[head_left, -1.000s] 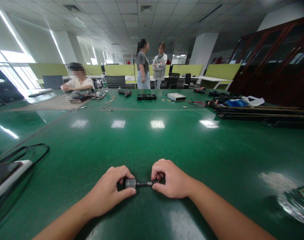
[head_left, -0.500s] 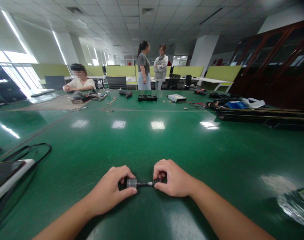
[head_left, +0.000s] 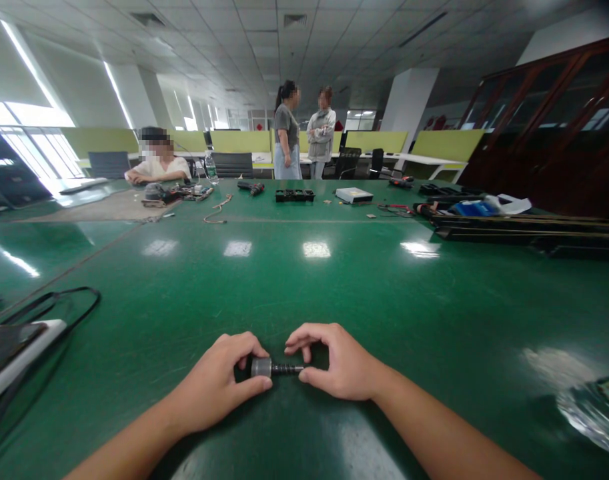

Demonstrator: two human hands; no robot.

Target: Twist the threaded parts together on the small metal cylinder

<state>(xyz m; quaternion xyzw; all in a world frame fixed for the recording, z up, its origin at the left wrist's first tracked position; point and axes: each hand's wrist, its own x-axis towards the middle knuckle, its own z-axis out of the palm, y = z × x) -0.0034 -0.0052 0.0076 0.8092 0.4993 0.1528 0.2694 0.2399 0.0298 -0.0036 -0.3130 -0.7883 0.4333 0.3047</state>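
My left hand (head_left: 229, 373) grips a grey metal cylinder (head_left: 261, 367) between thumb and fingers, low in the middle of the view. A thin shaft sticks out of the cylinder to the right, with a dark coil spring (head_left: 284, 369) around it. My right hand (head_left: 334, 363) is at the shaft's right end, its thumb tip beside the end and its fingers raised and apart from the thumb. The parts lie level, close over the green table (head_left: 294, 293).
A power strip (head_left: 24, 363) with a dark device and black cable lies at the left; a clear container (head_left: 594, 410) stands at the right. Farther back are a power drill (head_left: 251, 188), a black part (head_left: 295, 195) and a white box (head_left: 353, 195). A person (head_left: 159, 163) sits back left; two stand behind.
The spring has moved left from my right fingers along the shaft up to the cylinder. My right hand has shifted slightly left and its fingers have opened. My left hand keeps its hold.
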